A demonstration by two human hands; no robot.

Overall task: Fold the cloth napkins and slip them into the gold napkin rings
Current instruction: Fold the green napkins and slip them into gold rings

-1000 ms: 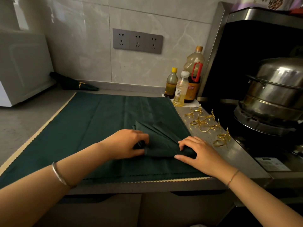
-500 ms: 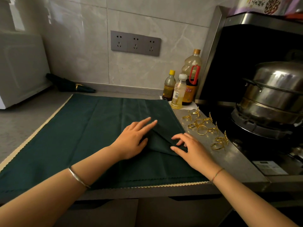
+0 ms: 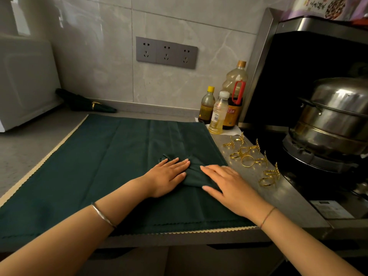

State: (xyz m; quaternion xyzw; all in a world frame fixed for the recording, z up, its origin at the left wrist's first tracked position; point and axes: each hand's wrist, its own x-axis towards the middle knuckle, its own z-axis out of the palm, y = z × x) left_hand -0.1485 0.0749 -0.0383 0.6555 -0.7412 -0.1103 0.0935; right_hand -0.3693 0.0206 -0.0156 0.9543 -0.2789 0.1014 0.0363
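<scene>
My forearms reach in over the front lip of the bench (image 3: 179,239), a silver bangle (image 3: 102,216) on the left wrist and a thin cord (image 3: 267,215) on the right. A wide dark green cloth (image 3: 99,166) with a cream scalloped border covers most of the bench top. On its right side sits the folded napkin (image 3: 194,176), the same green, and both my hands lie flat on it. The left hand (image 3: 169,176) and the right hand (image 3: 231,182) press down side by side, fingers (image 3: 177,162) straight and gripping nothing, with a wedge of the folds showing between them. Just right of the cloth runs a bare grey strip of bench, where the gold rings (image 3: 248,160) lie in a loose cluster apart from the napkin, each with a small leaf sprig standing up. Past that strip is the dark stove (image 3: 258,140), carrying a stacked steel steamer pot (image 3: 334,120). In the back corner by the stove three bottles (image 3: 219,114) stand close together. Behind the cloth, on grey bench against the wall, a second napkin (image 3: 85,102) lies rolled inside a gold ring, just beside a white appliance (image 3: 25,80) at the far left. The wall is pale marbled tile with a grey socket plate (image 3: 166,52) of three outlets.
</scene>
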